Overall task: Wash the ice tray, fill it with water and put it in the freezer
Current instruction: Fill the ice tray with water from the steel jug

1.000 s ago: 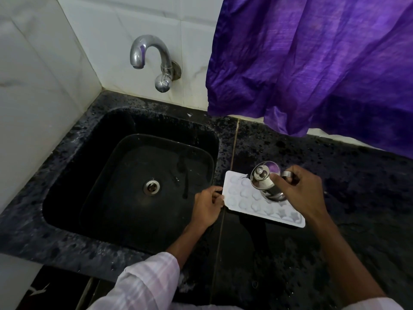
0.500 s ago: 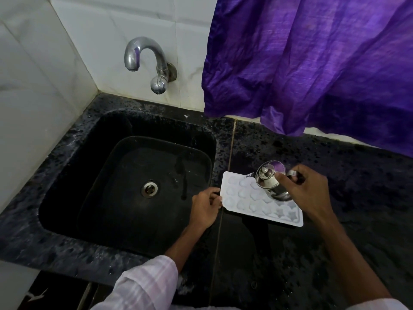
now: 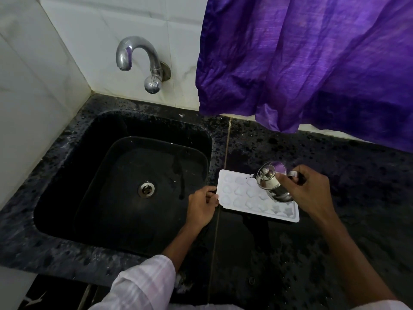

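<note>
Black counter (image 3: 335,175) bears one ice tray (image 3: 241,198), left hand (image 3: 201,206) pinching it, right hand (image 3: 308,193) gripping one kettle (image 3: 271,182).

Both forearms reach forward over the bench. The left grip (image 3: 202,206), sleeve ending at mid-forearm, pinches the left end of the ice tray (image 3: 237,194) with curled fingers. The right grip (image 3: 309,191), knuckles up, clasps the small steel jug (image 3: 269,183), tipped leftward above the tray.
</note>
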### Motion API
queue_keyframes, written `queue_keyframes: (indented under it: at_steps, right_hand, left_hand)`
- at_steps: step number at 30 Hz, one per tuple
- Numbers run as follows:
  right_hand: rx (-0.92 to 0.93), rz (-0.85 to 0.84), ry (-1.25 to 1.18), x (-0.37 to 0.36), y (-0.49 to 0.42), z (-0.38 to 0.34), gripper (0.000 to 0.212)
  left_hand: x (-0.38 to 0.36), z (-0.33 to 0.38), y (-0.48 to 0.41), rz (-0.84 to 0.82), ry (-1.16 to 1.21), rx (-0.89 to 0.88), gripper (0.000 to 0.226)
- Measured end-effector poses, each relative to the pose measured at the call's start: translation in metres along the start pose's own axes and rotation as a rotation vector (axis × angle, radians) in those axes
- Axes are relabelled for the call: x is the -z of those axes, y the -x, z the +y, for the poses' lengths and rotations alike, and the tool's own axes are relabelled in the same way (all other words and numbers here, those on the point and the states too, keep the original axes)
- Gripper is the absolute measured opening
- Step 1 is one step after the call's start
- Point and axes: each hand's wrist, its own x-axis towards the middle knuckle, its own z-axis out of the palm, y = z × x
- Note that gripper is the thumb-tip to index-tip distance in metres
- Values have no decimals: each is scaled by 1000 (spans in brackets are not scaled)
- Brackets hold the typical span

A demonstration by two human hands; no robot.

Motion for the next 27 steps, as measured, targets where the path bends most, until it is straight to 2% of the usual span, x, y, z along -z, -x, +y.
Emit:
queue_keyframes:
  at_steps: [27]
  right_hand:
    - [-23, -30, 14, 12, 40, 5, 42]
  left_hand:
    - [1, 1, 0, 2, 2, 0, 22]
